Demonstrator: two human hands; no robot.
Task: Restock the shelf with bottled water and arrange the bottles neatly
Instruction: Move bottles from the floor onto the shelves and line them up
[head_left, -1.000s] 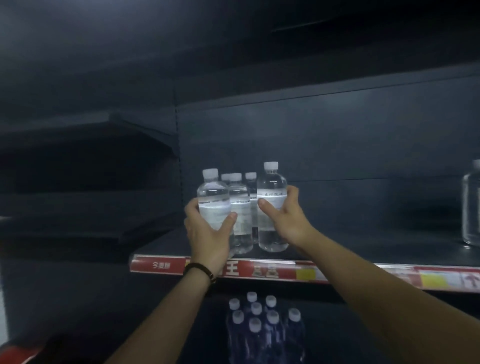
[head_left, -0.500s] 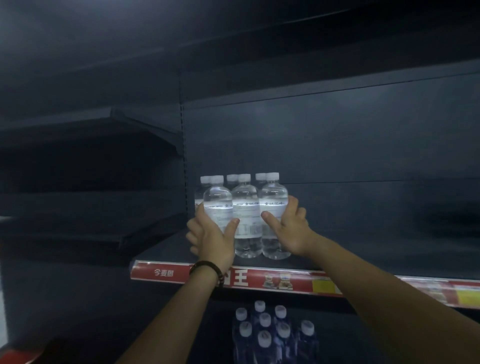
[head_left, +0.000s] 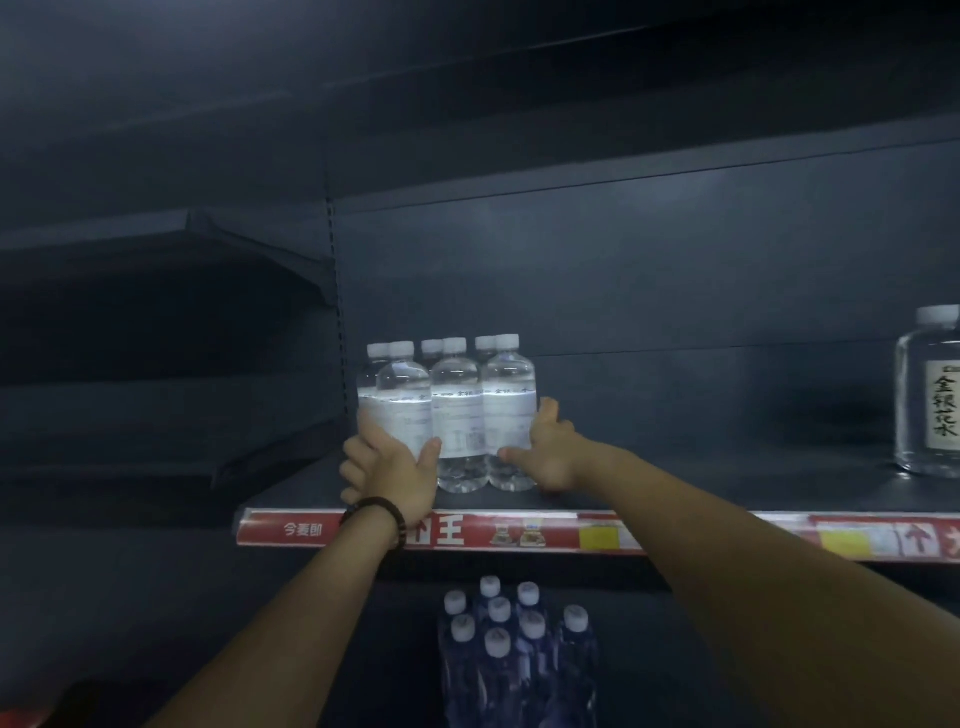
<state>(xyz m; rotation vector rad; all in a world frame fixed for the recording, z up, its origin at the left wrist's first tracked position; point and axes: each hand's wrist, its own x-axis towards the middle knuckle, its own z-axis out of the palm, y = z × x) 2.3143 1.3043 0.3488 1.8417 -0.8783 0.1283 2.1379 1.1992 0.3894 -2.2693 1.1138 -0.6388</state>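
I'm looking from my station at a dark shelf (head_left: 701, 483), where six small water bottles are standing upright in two rows of three at its left end, close to the upright post. The left hand (head_left: 392, 470) is gripping the front left bottle (head_left: 402, 384), with the thumb wrapping across the label on the inner side and the fingers curling round the outer side. The right hand (head_left: 553, 457) is holding the front right bottle (head_left: 509, 395), its thumb lying across the lower front and its fingers reaching up along the far side. The front middle bottle (head_left: 456, 410) is sitting between those two, touching both (the back row (head_left: 377, 349) is showing me little beyond its caps). A beaded bracelet (head_left: 379, 512) is circling the left wrist, in front of the red price strip (head_left: 306, 530). Under the shelf, a cluster of lower bottles (head_left: 511, 639) is standing caps up. A large bottle (head_left: 930, 400) is standing well apart at the shelf's right end.
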